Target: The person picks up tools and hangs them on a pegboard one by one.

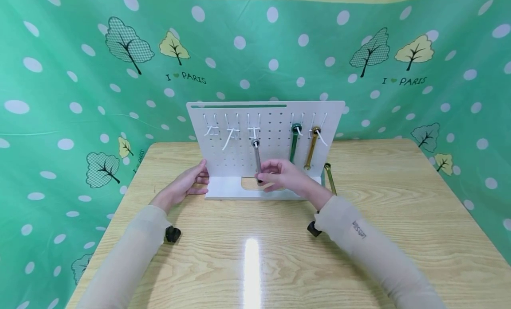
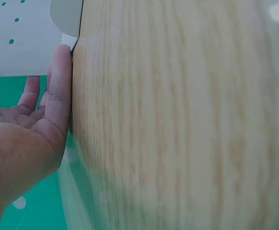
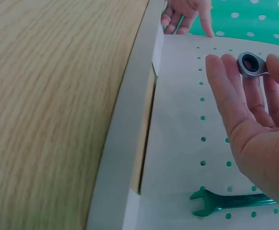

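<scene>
In the head view my right hand [image 1: 279, 174] pinches a silver wrench [image 1: 257, 160] near its lower end. Its upper ring is at the white tip of the third hook [image 1: 253, 131] from the left; whether it hangs there cannot be told. The right wrist view shows the lower ring end [image 3: 251, 64] between thumb and fingers. My left hand [image 1: 191, 180] touches the left edge of the white pegboard [image 1: 231, 156], its fingers fairly straight beside the base [image 1: 223, 188]. A green wrench [image 1: 294, 142] and a gold wrench [image 1: 312, 147] hang from hooks on the right.
Two more hooks [image 1: 210, 130] on the left side hold no wrench. Another gold wrench [image 1: 330, 178] lies right of the pegboard on the wooden table [image 1: 207, 264]. Black objects [image 1: 173, 234] show by both wrists. A green dotted curtain [image 1: 255, 56] hangs behind.
</scene>
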Tool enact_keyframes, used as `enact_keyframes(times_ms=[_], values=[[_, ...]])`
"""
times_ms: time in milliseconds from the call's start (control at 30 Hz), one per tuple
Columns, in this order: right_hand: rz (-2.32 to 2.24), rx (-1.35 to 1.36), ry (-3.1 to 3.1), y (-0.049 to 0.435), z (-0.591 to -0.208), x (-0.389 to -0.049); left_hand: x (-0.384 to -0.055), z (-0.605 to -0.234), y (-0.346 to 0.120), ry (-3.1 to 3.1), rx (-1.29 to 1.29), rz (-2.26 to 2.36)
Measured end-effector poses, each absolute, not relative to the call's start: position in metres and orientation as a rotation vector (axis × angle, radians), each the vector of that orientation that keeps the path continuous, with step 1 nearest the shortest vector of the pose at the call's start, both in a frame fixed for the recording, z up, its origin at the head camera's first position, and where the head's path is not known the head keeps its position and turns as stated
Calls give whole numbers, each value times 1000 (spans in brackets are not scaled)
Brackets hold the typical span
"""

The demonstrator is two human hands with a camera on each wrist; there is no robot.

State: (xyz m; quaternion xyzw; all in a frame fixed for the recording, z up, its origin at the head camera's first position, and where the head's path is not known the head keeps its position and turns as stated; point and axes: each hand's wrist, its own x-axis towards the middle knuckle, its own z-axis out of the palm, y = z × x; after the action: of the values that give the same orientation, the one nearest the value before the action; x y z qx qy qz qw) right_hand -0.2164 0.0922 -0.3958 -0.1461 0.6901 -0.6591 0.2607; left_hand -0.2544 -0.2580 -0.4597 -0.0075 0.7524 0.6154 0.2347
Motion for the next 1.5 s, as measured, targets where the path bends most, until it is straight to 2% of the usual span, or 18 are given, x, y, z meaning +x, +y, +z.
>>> enact_keyframes(times_ms=[667,1000,1200,1500], values=[[-1920,-73,1775,81,-413,-238,-253,-461,-258,2061,-18,1702],[-2030,34,1730,69,-421,-238,-253,-459,-257,2054,-38,1710],[-2036,54,1736,68,-420,-234,-254,-459,-258,2057,-23,1706],[-1916,-62,1748,89,-415,-222,-255,-460,-259,2045,-23,1706]])
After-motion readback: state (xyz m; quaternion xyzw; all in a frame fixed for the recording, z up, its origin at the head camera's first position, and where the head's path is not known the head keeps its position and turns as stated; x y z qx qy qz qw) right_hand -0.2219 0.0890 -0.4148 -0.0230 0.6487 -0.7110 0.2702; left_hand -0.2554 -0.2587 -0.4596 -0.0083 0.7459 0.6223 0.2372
